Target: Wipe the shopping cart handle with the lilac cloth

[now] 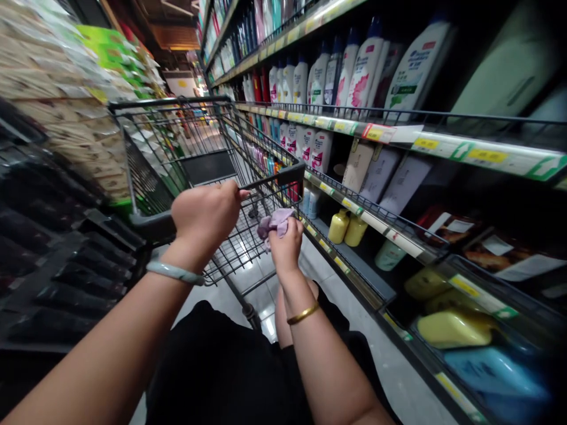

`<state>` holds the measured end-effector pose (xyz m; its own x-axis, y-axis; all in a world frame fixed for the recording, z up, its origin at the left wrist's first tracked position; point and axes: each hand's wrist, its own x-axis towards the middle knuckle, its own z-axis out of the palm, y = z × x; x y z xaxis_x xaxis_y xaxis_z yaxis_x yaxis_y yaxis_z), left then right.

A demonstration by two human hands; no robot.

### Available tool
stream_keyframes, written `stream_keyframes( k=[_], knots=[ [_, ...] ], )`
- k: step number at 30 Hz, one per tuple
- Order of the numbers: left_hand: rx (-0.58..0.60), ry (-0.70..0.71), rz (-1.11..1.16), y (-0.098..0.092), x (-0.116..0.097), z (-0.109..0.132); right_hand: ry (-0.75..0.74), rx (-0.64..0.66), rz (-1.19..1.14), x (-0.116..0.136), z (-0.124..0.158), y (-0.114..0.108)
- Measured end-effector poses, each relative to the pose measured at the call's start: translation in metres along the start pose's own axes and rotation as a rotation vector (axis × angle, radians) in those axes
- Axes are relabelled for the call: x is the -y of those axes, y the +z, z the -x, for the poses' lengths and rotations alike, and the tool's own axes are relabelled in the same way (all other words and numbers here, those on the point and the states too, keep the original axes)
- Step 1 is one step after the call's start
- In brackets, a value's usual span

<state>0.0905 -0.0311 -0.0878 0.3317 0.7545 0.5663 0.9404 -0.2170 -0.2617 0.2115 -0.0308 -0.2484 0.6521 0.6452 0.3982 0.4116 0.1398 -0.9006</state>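
My left hand [206,212] is closed around the handle bar of a black wire shopping cart [177,127], a pale bangle on its wrist. To the right and a bit lower, my right hand [287,245] grips a crumpled light-purple cloth [277,223]; a gold bangle circles that wrist. The cloth bunches out above the fingers, close to the near right corner of the cart, and I cannot tell whether it touches the wire. Inside the cart only the bare wire mesh and a dark panel show.
Store shelves [336,121] with shampoo bottles [365,71] run along the cart's right side. Yellow bottles [339,226] stand on a lower shelf. Stacked packages [66,106] and dark goods [66,236] line the left. A tiled floor [354,330] lies below.
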Motion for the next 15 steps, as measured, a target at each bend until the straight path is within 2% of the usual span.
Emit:
stream_keyframes(
  k=[2, 3, 7, 9, 12, 15],
  knots=[
    [0.005, -0.01, 0.004, 0.0, -0.002, 0.0, 0.067, 0.0, -0.002, 0.0, 0.0, 0.001],
    [0.01, -0.012, 0.009, 0.001, -0.002, -0.001, 0.055, 0.028, -0.003, 0.004, 0.008, 0.003],
    [0.002, -0.015, 0.009, 0.004, -0.002, -0.002, -0.151, 0.224, 0.019, 0.034, 0.062, 0.017],
    [-0.002, -0.013, -0.008, 0.005, 0.001, -0.002, -0.237, 0.308, 0.038, 0.044, 0.08, 0.02],
    [0.007, 0.0, -0.023, 0.006, 0.004, -0.002, -0.262, 0.339, 0.045, 0.041, 0.074, 0.018],
    [0.008, 0.01, -0.022, 0.005, 0.007, -0.003, -0.201, 0.275, 0.014, 0.022, 0.038, 0.008]
  ],
)
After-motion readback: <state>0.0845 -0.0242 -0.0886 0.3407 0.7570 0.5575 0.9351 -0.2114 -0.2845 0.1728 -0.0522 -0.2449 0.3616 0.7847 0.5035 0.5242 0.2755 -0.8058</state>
